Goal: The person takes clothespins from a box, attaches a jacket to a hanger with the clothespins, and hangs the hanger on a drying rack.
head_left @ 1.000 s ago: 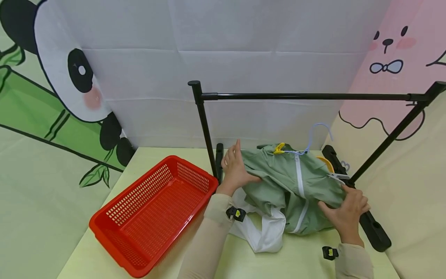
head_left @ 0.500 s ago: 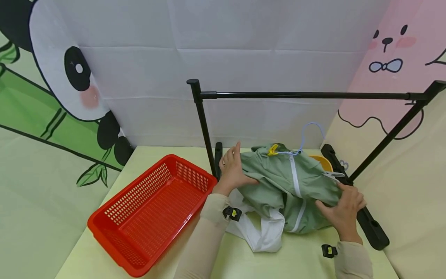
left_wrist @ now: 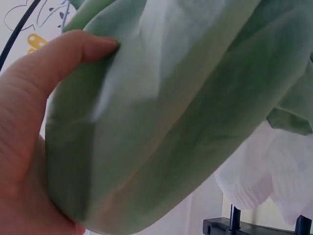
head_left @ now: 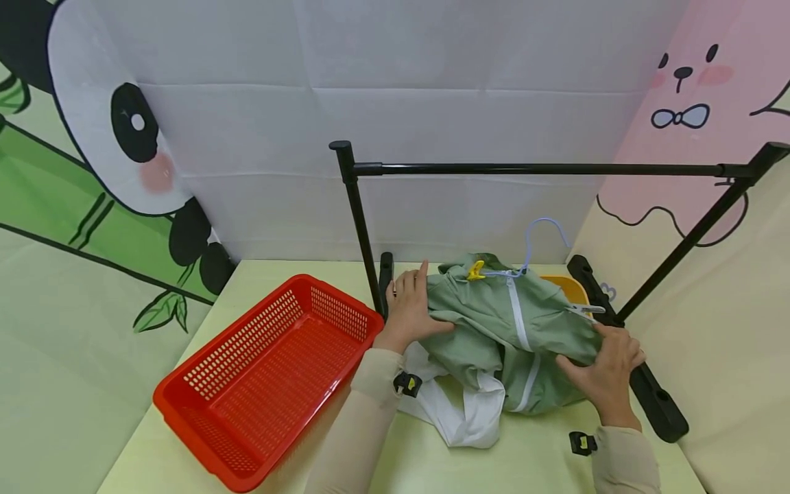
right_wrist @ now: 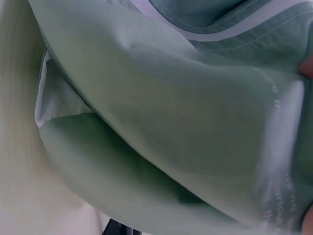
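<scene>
A green zip-up jacket (head_left: 478, 315) with a white zipper lies bunched on the table in the head view. At its collar, a light blue hanger (head_left: 529, 248) sticks up, with a yellow clip (head_left: 476, 269) on one side and a pale clip (head_left: 586, 310) on the other. My left hand (head_left: 409, 309) is at the jacket's left side, fingers straight and thumb laid over the fabric. Around the right side curl the fingers and thumb of my right hand (head_left: 607, 374), gripping the cloth. A white garment (head_left: 472, 412) shows partly beneath the jacket.
An upright black rack (head_left: 531, 169) stands over the jacket, its right foot (head_left: 659, 405) beside my right hand. To the left sits a red plastic basket (head_left: 265, 377). Something yellow (head_left: 568, 288) shows behind the jacket. Printed cloth walls (head_left: 259, 137) enclose the table.
The hanger and the jacket's collar have shifted a little to the left, and more of the yellow thing shows. Both hands stay at the jacket's sides.
</scene>
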Tool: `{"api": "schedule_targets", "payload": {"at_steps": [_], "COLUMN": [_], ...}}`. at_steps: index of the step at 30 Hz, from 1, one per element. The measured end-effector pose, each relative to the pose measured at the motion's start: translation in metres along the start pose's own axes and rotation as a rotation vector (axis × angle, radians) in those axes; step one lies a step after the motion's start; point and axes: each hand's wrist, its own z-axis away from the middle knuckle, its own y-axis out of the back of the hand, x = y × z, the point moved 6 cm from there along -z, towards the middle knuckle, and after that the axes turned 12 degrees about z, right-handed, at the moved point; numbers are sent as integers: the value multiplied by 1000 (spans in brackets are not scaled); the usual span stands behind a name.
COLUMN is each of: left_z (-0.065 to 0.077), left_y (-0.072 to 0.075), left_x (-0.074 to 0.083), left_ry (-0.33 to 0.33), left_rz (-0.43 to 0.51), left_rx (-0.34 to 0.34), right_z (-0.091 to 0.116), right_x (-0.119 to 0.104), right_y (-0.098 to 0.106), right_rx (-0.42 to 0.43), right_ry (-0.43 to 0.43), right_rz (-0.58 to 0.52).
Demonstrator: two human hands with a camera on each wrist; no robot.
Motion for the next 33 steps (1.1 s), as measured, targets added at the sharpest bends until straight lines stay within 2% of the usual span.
{"api": "schedule_targets", "payload": {"at_steps": [9, 18, 25, 33], "left_z": [3, 7, 10, 15], "left_y": [-2, -1, -2, -4], "left_x": [-3, -4, -4, -5], "left_ry": [-59, -102, -144, -147], "left_rz": [-90, -65, -91, -97], "left_rx": [13, 49, 88, 117], "right_z": [-2, -3, -2, -1], "right_x": [-1, 0, 2, 5], "right_y": [1, 0, -1, -4], "right_rx": [-7, -12, -23, -43], "right_ry": [11, 18, 19, 34], "right_rz": [-3, -3, -4, -19]}}
